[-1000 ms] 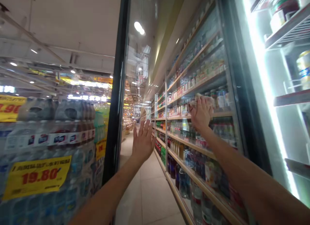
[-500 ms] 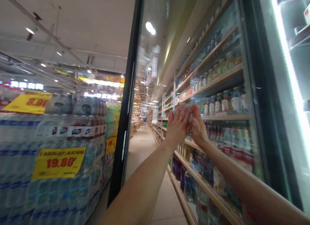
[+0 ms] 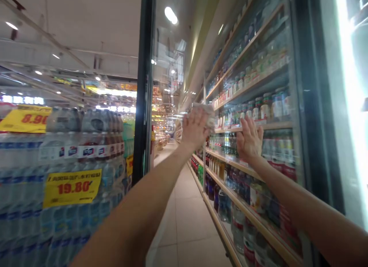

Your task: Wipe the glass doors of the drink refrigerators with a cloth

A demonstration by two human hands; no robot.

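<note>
My left hand (image 3: 193, 132) is spread over a pale, crumpled cloth (image 3: 211, 116) and holds it against the glass door (image 3: 169, 52). Motion blurs its fingers a little, and part of the cloth is hidden under the palm. To the right of it, my right hand (image 3: 249, 141) is raised with fingers stretched out and nothing in it. Its palm faces the glass; whether it touches the pane I cannot tell. Both arms reach forward from the bottom of the view.
The door's dark frame (image 3: 143, 86) stands upright at left. Beyond the glass run shelves of bottles (image 3: 253, 109) along a tiled aisle (image 3: 186, 221). Stacked bottle packs (image 3: 71, 144) with a yellow price sign (image 3: 71, 187) stand on the left. A bright light strip (image 3: 349, 106) glows on the right.
My hands have parted: the left moved left and slightly up with the cloth, and the right moved away to the right, now off the cloth with fingers outstretched. The view shifted slightly.
</note>
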